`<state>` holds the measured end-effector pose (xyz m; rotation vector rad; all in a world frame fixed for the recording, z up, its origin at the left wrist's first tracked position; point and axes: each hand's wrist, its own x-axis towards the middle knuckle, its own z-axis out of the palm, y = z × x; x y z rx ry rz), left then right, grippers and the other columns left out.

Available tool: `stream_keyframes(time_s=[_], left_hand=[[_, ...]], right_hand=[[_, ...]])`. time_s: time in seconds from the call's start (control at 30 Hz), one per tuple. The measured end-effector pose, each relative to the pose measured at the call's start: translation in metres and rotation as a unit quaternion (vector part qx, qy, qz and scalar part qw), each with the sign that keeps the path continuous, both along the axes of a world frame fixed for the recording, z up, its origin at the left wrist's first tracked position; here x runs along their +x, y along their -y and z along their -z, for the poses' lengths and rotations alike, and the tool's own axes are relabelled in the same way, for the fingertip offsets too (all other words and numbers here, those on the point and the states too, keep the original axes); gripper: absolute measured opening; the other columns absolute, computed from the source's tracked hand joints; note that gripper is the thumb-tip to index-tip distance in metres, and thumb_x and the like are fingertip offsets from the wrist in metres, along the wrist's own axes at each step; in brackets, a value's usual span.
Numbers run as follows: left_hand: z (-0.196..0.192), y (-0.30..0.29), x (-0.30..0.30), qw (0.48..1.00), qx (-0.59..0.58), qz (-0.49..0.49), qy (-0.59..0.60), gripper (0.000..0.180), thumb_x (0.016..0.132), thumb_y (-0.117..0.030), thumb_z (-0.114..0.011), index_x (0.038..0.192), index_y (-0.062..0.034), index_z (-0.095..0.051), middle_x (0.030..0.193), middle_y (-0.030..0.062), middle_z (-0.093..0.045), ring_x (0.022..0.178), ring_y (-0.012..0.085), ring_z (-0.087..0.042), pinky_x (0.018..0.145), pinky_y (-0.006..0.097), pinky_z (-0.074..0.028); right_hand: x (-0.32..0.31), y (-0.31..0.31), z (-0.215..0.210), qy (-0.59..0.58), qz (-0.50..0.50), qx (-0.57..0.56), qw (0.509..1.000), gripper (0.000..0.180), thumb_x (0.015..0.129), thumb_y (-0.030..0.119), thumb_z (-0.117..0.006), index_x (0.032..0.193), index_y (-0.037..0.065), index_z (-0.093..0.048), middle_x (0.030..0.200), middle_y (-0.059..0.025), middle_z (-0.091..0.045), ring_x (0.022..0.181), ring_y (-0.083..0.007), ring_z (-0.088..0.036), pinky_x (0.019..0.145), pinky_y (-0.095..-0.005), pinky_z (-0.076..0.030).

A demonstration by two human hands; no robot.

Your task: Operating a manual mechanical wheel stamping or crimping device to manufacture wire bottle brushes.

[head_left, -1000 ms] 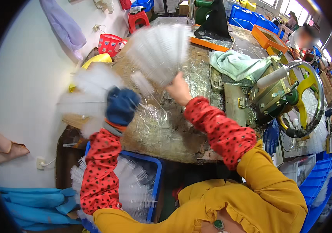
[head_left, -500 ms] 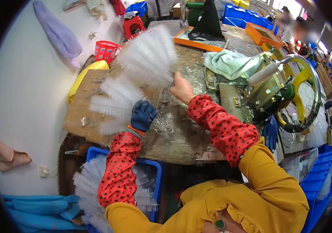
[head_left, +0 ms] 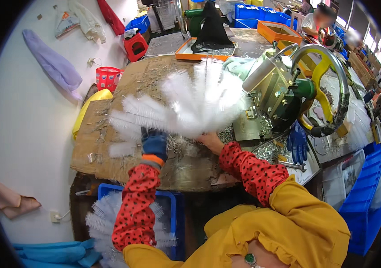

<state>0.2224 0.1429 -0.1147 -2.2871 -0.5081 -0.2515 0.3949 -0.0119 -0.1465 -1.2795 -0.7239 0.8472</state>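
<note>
White bottle-type bristle brushes [head_left: 190, 105] with wire stems fan out over the workbench, spread wide in front of both hands. My right hand [head_left: 212, 141], bare, is closed around the stem ends of the larger fan, its fingertips partly hidden by the bristles. Close by, my left hand [head_left: 155, 142] wears a dark blue glove with an orange cuff. It is closed at the stem ends of a few more brushes [head_left: 126, 119] that point to the left. Loose bent wire loops [head_left: 175, 144] lie on the bench between the hands.
Right of the brushes stands a green bench machine [head_left: 284, 96] with a yellow-spoked handwheel [head_left: 344, 96]. A blue glove [head_left: 297, 143] lies beside it. Below the bench edge, a blue crate [head_left: 172, 196] holds more brushes. An orange tray [head_left: 186, 56] with black cloth sits farther back.
The larger fan of brushes has swung from the upper left to the right and spread wider. My right hand has come lower, nearer the bench edge. The head view has shifted too.
</note>
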Motion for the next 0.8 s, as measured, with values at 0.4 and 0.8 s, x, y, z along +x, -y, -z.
stream_keyframes(time_s=[0.4, 0.8], left_hand=[[-0.079, 0.157, 0.030, 0.896, -0.228, 0.377, 0.051, 0.052, 0.077, -0.039, -0.058, 0.127, -0.0252, -0.055, 0.140, 0.0064, -0.045, 0.132, 0.0269, -0.040, 0.108, 0.066, -0.010], [-0.158, 0.138, 0.037, 0.768, -0.526, 0.353, 0.095, 0.018, 0.086, -0.031, -0.057, 0.086, -0.0134, -0.062, 0.078, 0.0017, -0.065, 0.095, 0.0163, -0.062, 0.102, 0.041, -0.036]], right_hand=[[-0.015, 0.143, -0.086, -0.400, -0.352, -0.098, 0.841, 0.014, 0.086, 0.006, -0.054, 0.094, -0.005, -0.057, 0.080, -0.0105, -0.061, 0.067, -0.0167, -0.062, 0.057, -0.0310, -0.053], [0.014, 0.212, -0.175, 0.126, -0.210, 0.091, 0.965, 0.070, 0.084, 0.049, -0.061, 0.130, 0.001, -0.041, 0.123, -0.0204, -0.055, 0.112, -0.0329, -0.055, 0.090, -0.0466, -0.048]])
